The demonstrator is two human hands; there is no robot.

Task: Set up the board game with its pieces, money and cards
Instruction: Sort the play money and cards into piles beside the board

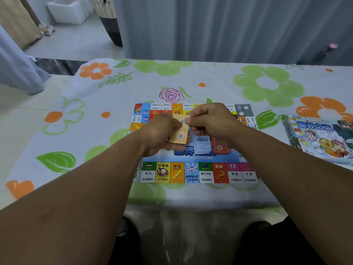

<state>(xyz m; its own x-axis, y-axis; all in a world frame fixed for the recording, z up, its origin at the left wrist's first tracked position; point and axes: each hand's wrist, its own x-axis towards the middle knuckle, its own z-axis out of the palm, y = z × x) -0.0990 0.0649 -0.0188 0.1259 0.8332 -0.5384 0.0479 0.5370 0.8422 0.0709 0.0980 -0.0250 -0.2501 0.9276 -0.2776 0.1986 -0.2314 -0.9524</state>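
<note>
The colourful game board (194, 172) lies flat on the flowered cloth in front of me. Both my hands hover over its middle. My left hand (159, 131) grips a small stack of tan cards (180, 133) from below. My right hand (212, 119) pinches the top edge of that stack. On the board under my hands lie a red-orange card pile (219, 147) and pale blue cards (203, 144), partly hidden.
The game box (322, 138) with cartoon art lies on the cloth at the right. The flowered tablecloth (95, 104) covers the table, whose near edge runs just below the board. Grey curtains hang behind; a dark basket stands on the floor at the back left.
</note>
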